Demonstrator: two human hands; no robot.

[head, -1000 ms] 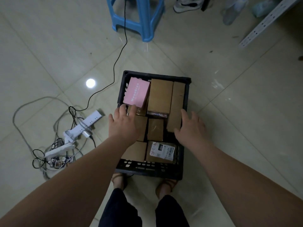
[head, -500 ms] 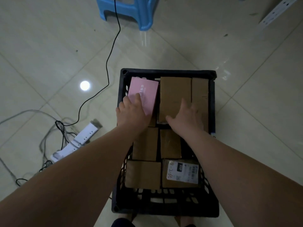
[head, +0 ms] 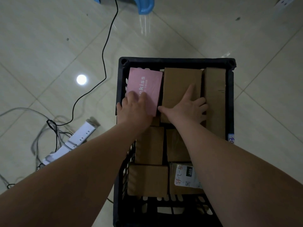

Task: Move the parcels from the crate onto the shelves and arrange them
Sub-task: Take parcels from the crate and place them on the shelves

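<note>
A black plastic crate (head: 177, 60) stands on the tiled floor, packed with several parcels. At its far left lies a pink parcel (head: 147, 86) with white lettering. My left hand (head: 134, 107) lies over its near end, fingers curled on the top and left edge. Beside it sits a brown cardboard parcel (head: 180, 81). My right hand (head: 188, 108) spans the near part of this parcel, thumb at its left edge and fingers curled over its right edge. A tall brown parcel (head: 215, 95) stands along the right wall. Nearer me lie more brown parcels (head: 149, 145), one of them a labelled parcel (head: 185, 176).
A white power strip (head: 77, 138) with tangled grey and black cables (head: 105, 51) lies on the floor left of the crate. A blue plastic stool leg (head: 146, 5) stands beyond the crate. A metal shelf upright (head: 285, 1) shows at the top right corner.
I have leaned in over the crate, which now fills more of the view. My left hand slid onto the pink parcel and my right hand moved from the crate's right side onto the brown parcel.
</note>
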